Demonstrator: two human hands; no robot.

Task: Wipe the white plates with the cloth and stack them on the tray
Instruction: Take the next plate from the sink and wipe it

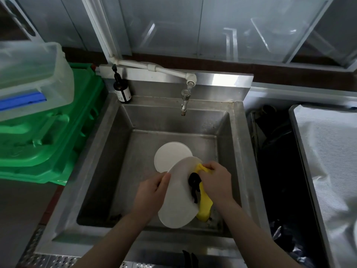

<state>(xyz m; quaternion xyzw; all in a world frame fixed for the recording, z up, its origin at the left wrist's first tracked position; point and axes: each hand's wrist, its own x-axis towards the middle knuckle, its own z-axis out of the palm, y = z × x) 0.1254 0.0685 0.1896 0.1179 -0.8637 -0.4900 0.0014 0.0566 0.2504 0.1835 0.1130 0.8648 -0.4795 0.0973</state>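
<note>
Over the steel sink (108, 151) I hold a white plate (178, 202) tilted on edge. My left hand (150, 196) grips its left rim. My right hand (216, 182) is closed on a yellow cloth (204, 206) with a black strip, pressed against the plate's right side. A second white plate (170, 155) lies flat on the sink bottom, just behind the held one. A large grey tray (328, 151) lies at the right.
A tap (185, 101) hangs over the sink's back wall, with a dark pump bottle (121, 89) at the back left corner. Green crates (48, 136) with a clear plastic tub (32, 74) on top stand at the left. A dark bin gap (276, 161) separates sink and tray.
</note>
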